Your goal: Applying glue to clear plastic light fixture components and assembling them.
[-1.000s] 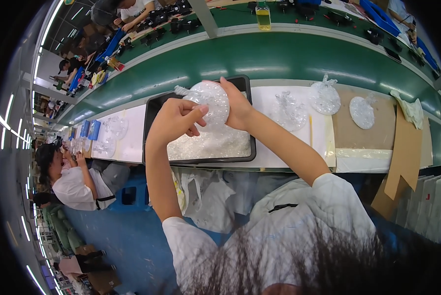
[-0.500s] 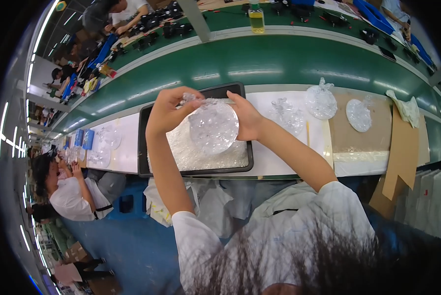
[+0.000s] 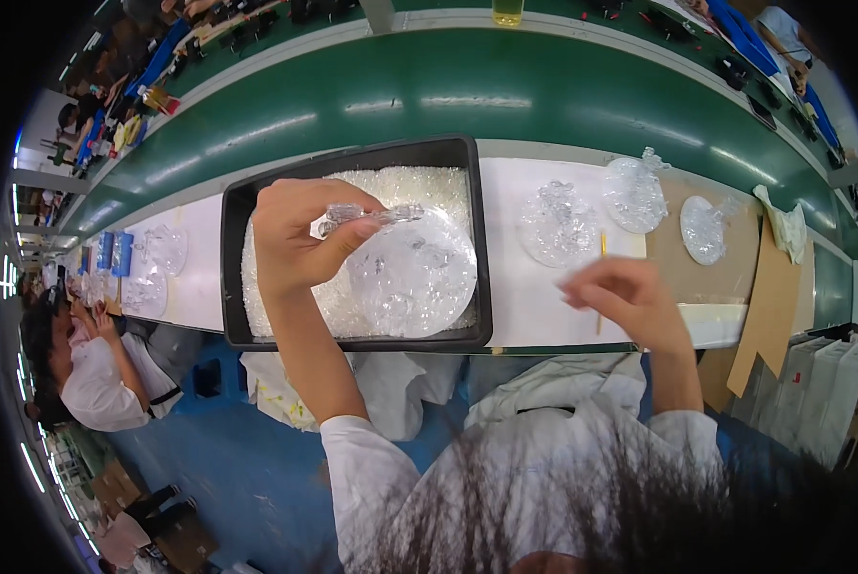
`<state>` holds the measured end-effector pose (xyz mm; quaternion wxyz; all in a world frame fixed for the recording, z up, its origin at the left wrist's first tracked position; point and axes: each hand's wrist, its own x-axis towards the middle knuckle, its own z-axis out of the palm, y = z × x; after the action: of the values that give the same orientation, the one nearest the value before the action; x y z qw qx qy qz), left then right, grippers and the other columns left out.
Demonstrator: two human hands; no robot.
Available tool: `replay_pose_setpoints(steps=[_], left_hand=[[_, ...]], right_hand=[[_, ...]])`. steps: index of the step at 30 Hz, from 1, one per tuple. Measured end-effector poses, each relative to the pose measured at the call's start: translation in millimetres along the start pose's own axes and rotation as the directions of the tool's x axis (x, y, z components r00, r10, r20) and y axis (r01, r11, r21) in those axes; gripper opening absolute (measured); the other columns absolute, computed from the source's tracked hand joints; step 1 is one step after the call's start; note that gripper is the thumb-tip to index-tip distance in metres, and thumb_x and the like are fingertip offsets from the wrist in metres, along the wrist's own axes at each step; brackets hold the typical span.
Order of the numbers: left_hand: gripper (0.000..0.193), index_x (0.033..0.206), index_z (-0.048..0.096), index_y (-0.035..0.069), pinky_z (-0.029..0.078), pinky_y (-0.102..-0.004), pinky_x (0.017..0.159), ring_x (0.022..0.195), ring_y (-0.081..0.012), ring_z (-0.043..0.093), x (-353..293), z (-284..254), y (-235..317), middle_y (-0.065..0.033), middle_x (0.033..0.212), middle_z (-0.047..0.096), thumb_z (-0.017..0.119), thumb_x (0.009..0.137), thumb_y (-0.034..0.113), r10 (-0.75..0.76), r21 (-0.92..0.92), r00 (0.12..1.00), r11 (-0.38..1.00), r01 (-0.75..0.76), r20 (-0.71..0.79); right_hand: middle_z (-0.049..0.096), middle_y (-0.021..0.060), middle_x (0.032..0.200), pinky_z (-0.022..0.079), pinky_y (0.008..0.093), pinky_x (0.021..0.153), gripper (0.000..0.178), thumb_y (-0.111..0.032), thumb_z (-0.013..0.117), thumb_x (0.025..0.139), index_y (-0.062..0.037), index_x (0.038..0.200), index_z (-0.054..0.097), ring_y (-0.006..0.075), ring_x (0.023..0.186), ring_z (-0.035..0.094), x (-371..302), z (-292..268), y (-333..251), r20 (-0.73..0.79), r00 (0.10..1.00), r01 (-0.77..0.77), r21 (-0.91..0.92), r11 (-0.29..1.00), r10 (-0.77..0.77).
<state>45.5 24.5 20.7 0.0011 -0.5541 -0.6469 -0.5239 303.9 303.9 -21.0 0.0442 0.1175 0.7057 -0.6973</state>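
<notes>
My left hand (image 3: pixel 300 230) pinches the small clear figure-like top of a round transparent ornament (image 3: pixel 414 273) between thumb and fingers. The ornament's flat, bubbly disc hangs over a black tray (image 3: pixel 482 220) of clear granules (image 3: pixel 390 184). Over the white worktop to the right, my right hand (image 3: pixel 630 301) is loosely curled, with fingers apart and nothing visible in them. Beneath it lies a thin yellow stick (image 3: pixel 602 245), its middle hidden by the hand.
Beyond my right hand stand clear ornaments: one (image 3: pixel 558 225) on white, another (image 3: pixel 635 196), and a third (image 3: pixel 703 230) on brown board. A pale cloth (image 3: pixel 783 225) and cardboard strips (image 3: pixel 759 306) lie at the right. At the left sits a co-worker (image 3: pixel 103 373) near blue boxes (image 3: pixel 121 253).
My right hand has let go of the ornament and moved right, over the yellow stick. My left hand keeps hold of the ornament. The view has shifted slightly.
</notes>
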Motion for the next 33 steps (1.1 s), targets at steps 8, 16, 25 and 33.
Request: replay_pose_setpoints(steps=[8, 16, 25, 33], left_hand=[[0.012, 0.079, 0.072, 0.0, 0.053, -0.0259, 0.058, 0.063, -0.0217, 0.071, 4, 11, -7, -0.0116, 0.072, 0.072, 0.08, 0.071, 0.003, 0.055, 0.213, 0.998, 0.975, -0.062, 0.04], [0.012, 0.079, 0.072, -0.001, 0.052, -0.0253, 0.058, 0.063, -0.0206, 0.071, -2, 12, -11, -0.0119, 0.072, 0.072, 0.08, 0.07, 0.002, 0.005, 0.317, 1.0, 0.948, -0.013, 0.026], [0.011, 0.076, 0.073, 0.003, 0.045, -0.0252, 0.047, 0.051, -0.0185, 0.062, 5, 19, -14, -0.0084, 0.066, 0.069, 0.082, 0.07, 0.006, 0.06, 0.311, 0.998, 0.949, -0.054, -0.011], [0.009, 0.082, 0.073, 0.0, 0.049, -0.0237, 0.059, 0.062, -0.0162, 0.068, -4, 6, -22, -0.0085, 0.073, 0.072, 0.078, 0.076, 0.003, -0.031, 0.481, 0.995, 0.874, 0.072, -0.094]], right_hand=[[0.066, 0.0108, 0.075, 0.048, 0.0318, 0.057, 0.018, -0.014, 0.076, 0.084, 0.0017, 0.089, 0.066, 0.0186, 0.06, 0.062, -42, -30, 53, -0.48, 0.877, -0.347, -0.624, 0.7, 0.007], [0.061, 0.0139, 0.073, 0.048, 0.0379, 0.057, 0.03, -0.009, 0.073, 0.084, -0.0032, 0.109, 0.058, 0.0272, 0.059, 0.061, -18, -5, 79, -0.503, 0.862, -0.423, -0.648, 0.633, 0.061], [0.063, 0.0112, 0.077, 0.049, 0.0347, 0.054, 0.022, -0.003, 0.069, 0.084, -0.0034, 0.105, 0.062, 0.0231, 0.058, 0.062, -25, 11, 48, -0.387, 0.919, -0.274, -0.756, 0.594, -0.069], [0.062, 0.0071, 0.084, 0.052, 0.0302, 0.056, 0.023, -0.008, 0.071, 0.074, -0.0046, 0.096, 0.065, 0.0176, 0.075, 0.065, 54, 100, -8, 0.403, 0.852, 0.496, -0.827, 0.265, -0.335]])
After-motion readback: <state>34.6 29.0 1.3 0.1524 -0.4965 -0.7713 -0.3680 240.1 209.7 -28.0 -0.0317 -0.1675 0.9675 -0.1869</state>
